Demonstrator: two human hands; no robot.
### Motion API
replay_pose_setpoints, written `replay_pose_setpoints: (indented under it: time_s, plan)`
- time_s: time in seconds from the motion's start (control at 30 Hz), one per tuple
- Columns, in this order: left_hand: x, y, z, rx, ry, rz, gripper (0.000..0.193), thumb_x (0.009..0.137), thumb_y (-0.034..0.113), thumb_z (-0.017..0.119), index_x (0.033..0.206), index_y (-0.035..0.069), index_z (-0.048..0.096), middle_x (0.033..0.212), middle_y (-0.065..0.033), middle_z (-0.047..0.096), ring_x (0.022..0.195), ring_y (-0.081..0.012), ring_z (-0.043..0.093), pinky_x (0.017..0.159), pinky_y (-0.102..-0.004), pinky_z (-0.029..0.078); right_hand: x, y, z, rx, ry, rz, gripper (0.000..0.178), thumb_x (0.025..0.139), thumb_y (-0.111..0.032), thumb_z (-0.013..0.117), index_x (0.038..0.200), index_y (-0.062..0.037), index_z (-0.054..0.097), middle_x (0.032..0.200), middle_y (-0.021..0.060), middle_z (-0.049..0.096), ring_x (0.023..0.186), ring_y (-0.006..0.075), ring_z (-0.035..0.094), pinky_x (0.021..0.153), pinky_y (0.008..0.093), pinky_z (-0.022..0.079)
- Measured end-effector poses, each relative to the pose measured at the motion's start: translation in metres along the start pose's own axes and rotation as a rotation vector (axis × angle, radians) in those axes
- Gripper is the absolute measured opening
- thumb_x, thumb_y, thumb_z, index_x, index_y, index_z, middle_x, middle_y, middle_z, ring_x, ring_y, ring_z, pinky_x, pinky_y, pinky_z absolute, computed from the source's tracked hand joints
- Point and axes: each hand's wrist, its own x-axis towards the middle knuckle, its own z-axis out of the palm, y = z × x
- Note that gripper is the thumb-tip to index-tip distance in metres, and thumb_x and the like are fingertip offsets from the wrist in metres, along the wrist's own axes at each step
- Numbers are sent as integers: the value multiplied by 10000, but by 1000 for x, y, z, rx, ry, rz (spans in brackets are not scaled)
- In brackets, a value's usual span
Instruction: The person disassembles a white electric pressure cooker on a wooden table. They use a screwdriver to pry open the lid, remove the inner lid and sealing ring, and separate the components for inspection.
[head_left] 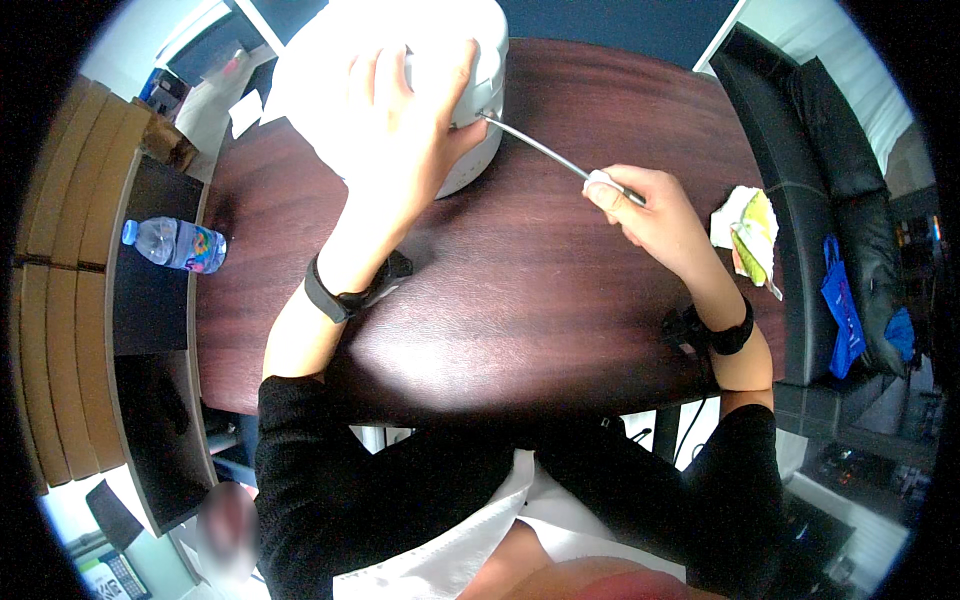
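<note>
A rounded white appliance stands at the far left of the table, overexposed and cut off by the upper edge. My left hand lies over its side with fingers spread, gripping it, the thumb near the rim. Between thumb and fingers of my right hand is a long, thin metal screwdriver, its dark end inside my grip. The shaft slants up to the left, and its tip meets the appliance's side just by my left thumb. Whether the tip sits in a hole cannot be made out.
The dark wood table carries a crumpled white and green wrapper at its right edge. Left of it, a water bottle lies on a dark surface beside stacked brown boxes. A black sofa with a blue bag stands right.
</note>
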Motion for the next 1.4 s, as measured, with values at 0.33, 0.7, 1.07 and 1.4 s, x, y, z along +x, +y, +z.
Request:
replay_pose_setpoints:
  time_s: [0.33,0.7,1.07,1.4]
  plan:
    - [-1,-3,-6,29,-37,-7,777,482,319,823,1213,319,560,1067,-133,531,1039,-310,507,914,-421,409,-15,-34,-1,-587,494,-272,312,759,-378,682,876,-94,633,747,81,635,647,276,626,553,364,475]
    - [6,7,-10,83,-89,-87,810,527,360,816,1270,285,504,1072,-147,530,1040,-320,492,900,-415,407,-16,-51,-9,-716,500,-367,301,769,-362,667,844,-73,627,706,87,613,579,287,607,498,364,458]
    - [2,9,-7,19,-62,-60,781,539,246,824,1249,213,500,1030,-192,503,1005,-337,456,838,-446,404,-19,-37,7,-463,349,-196,309,824,-348,629,813,-39,619,697,136,621,608,340,606,523,394,460]
    - [3,8,-7,41,-43,-30,765,544,266,815,1239,211,500,1011,-185,504,985,-343,466,860,-463,391,-13,-15,12,435,-157,190,324,968,-316,443,888,-26,564,615,-16,474,425,15,374,363,163,277]
